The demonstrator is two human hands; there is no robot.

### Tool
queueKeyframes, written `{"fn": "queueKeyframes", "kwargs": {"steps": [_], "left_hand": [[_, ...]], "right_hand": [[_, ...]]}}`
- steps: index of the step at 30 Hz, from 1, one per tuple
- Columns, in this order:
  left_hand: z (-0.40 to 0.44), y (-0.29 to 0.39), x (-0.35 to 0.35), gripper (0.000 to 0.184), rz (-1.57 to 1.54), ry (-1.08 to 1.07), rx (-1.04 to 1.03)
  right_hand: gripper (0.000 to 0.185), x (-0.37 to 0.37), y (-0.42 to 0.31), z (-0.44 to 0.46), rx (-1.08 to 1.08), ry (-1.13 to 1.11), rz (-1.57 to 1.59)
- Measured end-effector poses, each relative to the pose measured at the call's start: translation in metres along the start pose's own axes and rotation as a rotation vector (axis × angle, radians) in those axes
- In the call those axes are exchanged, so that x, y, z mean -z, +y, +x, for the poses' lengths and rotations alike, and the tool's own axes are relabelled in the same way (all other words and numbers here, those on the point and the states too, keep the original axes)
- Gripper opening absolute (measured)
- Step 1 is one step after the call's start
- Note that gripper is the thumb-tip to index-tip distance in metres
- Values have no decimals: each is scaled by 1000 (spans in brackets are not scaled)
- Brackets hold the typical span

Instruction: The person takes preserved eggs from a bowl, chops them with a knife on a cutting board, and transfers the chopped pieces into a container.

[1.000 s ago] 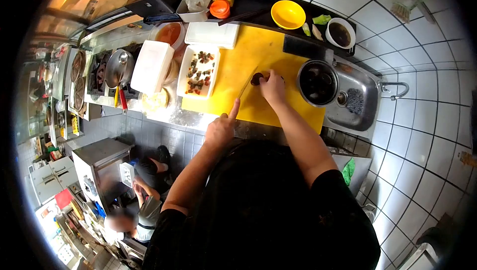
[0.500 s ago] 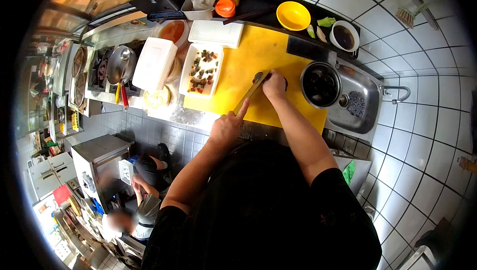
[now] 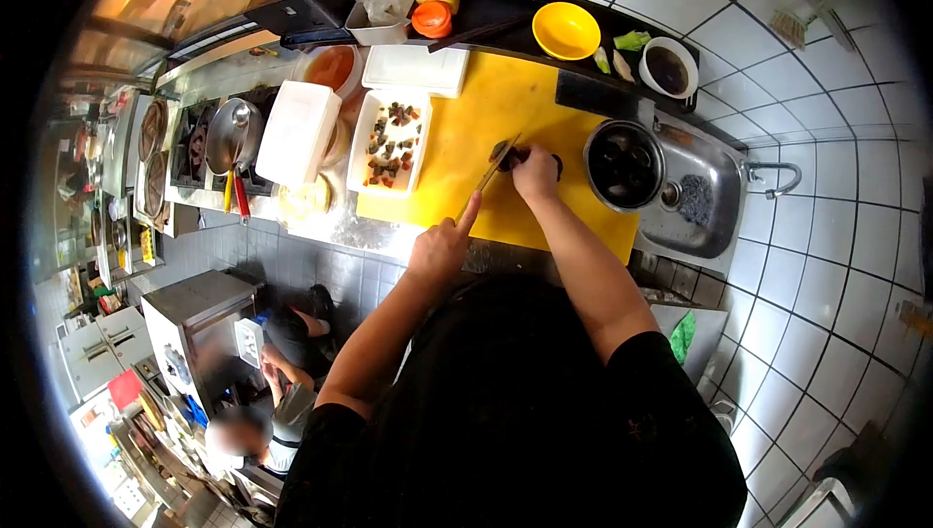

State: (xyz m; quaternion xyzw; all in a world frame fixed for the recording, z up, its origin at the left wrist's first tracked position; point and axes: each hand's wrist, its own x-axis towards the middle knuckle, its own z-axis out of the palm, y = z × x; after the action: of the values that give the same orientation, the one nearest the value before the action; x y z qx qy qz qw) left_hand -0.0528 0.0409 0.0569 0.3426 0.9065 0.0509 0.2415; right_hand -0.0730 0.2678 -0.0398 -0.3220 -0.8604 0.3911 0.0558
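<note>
My left hand [image 3: 439, 248] is closed on the handle of a knife [image 3: 487, 176], its index finger stretched along the top of the blade. Beside the blade, my right hand [image 3: 535, 176] presses down on a dark piece of food, mostly hidden under the fingers; I cannot tell its kind. A small dark slice [image 3: 500, 150] lies on the other side of the blade. Both hands work over a yellow cutting board [image 3: 476, 90]. On its left part stands a white tray [image 3: 363, 151] with dark and reddish pieces. A metal pot [image 3: 591, 166] holding dark rounded pieces stands to the right.
A sink [image 3: 719, 222] with a faucet lies right of the pot. A yellow bowl [image 3: 566, 30] and a white bowl of dark liquid [image 3: 671, 69] stand along the back ledge. White lidded containers [image 3: 299, 129] and a pan [image 3: 231, 139] are left. A person [image 3: 292, 411] sits lower left.
The knife blade has tilted more upright and shifted slightly, and a dark slice shows more at its left side. The right hand still holds the dark piece. The view has shifted a little.
</note>
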Motion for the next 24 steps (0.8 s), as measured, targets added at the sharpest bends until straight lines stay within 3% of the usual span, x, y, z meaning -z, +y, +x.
{"fn": "queueKeyframes", "kwargs": {"steps": [9, 15, 18, 24], "left_hand": [[-7, 7, 12, 90, -39, -40, -38], [10, 3, -11, 94, -22, -3, -32], [17, -5, -17, 94, -42, 47, -56], [8, -4, -9, 92, -103, 98, -62]], "right_hand": [[20, 26, -35, -10, -90, -76, 78], [23, 16, -27, -9, -46, -25, -108], [25, 21, -23, -14, 43, -91, -181], [30, 59, -6, -39, 407, 237, -420]]}}
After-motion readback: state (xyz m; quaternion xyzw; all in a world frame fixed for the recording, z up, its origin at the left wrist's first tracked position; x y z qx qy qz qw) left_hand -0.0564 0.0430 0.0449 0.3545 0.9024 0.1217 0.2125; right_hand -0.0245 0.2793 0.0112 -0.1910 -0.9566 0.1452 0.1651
